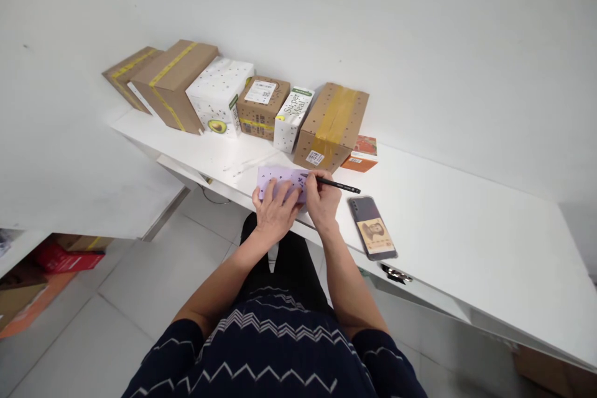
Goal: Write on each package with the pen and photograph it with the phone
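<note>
One purple piece (267, 179), dotted with dark marks, lies at the near edge of the white bench (466, 224), in front of the person. The left hand (276, 214) spreads its fingers over it, a flat, pressing grip that clasps nothing; the right hand (323, 202) has its grip closed round one black pencil (342, 186), its tip at the piece's right end. At four o'clock from the piece lies one phone (374, 228), its back showing a picture. From ten to between one and two o'clock stand six boxes in a row: four brown cartons (176, 84), with yellow tape visible on each, and two white boxes (219, 90), one lettered "Super Meal". One orange box (362, 155) sits between two and three o'clock, just beside the last carton. Beyond rises a plain white wall (443, 62); below is pale tiled floor (135, 292), with a red box (69, 259) toward eight o'clock.
</note>
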A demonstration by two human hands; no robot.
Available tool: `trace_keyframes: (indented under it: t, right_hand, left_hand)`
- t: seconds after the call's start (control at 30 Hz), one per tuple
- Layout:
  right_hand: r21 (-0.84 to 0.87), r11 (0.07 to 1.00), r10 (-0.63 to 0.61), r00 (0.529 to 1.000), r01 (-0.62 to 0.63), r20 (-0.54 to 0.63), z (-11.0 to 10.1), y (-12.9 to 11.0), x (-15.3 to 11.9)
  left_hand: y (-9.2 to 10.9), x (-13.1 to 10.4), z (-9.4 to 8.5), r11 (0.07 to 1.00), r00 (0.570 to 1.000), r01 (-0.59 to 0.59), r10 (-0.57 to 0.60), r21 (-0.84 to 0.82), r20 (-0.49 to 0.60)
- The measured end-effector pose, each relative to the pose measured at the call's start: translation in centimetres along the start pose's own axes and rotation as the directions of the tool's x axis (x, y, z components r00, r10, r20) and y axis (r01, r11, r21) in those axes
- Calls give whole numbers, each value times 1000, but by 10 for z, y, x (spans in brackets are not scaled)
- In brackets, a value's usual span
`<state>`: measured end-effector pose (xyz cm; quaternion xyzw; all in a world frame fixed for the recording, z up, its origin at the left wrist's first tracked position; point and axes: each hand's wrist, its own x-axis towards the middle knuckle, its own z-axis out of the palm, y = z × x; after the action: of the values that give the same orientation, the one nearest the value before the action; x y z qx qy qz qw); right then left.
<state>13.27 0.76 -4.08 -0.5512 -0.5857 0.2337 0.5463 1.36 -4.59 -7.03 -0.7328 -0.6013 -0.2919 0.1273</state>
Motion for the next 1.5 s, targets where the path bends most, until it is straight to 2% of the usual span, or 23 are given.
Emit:
trace_keyframes:
  t: [0.3, 0.6, 0.77, 0.93, 1.03, 1.1, 1.17, 1.23, 1.3, 1.4, 1.5]
  right_hand:
    - [-73, 996, 51, 995, -45, 85, -2, -4, 3]
    - [-52, 998, 26, 996, -22, 84, -3, -3, 4]
    - [-35, 999, 28, 995, -25, 92, -3, -1, 3]
    - [115, 991, 77, 997, -75, -13, -1, 6, -1]
    - [193, 978, 105, 988, -81, -115, -11, 19, -6]
    - [61, 997, 63, 986, -54, -157, -25, 33, -8]
    - [-243, 969, 14, 996, -35, -88, -41, 48, -9]
    - [-563, 826, 64, 995, -8, 81, -53, 59, -8]
    - [-755, 654, 172, 962, 52, 215, -56, 66, -6]
    - [-849, 510, 243, 925, 135, 293, -48, 69, -1]
    - [-872, 470, 288, 911, 134, 295, -35, 69, 5]
  left_hand:
    - [-1, -2, 3, 1000, 1000, -10, 10, 6, -16]
    - [-1, -2, 3, 999, 999, 23, -22, -40, 43]
    - [-1, -2, 3, 999, 999, 24, -22, -32, 42]
    - [-2, -2, 5, 1000, 1000, 9, -9, -10, 16]
    - [-3, -2, 7, 1000, 999, -14, 14, 4, -37]
    - [-4, -3, 9, 1000, 998, -26, 26, -1, -60]
    - [-5, -3, 11, 1000, 998, -25, 24, -11, -56]
    - [-6, -3, 12, 1000, 998, -24, 24, -11, -60]
    - [-6, -4, 13, 1000, 997, -29, 29, -1, -78]
    - [-7, -4, 13, 999, 997, -30, 30, -9, -70]
    - [-8, -4, 13, 999, 998, -30, 29, -14, -51]
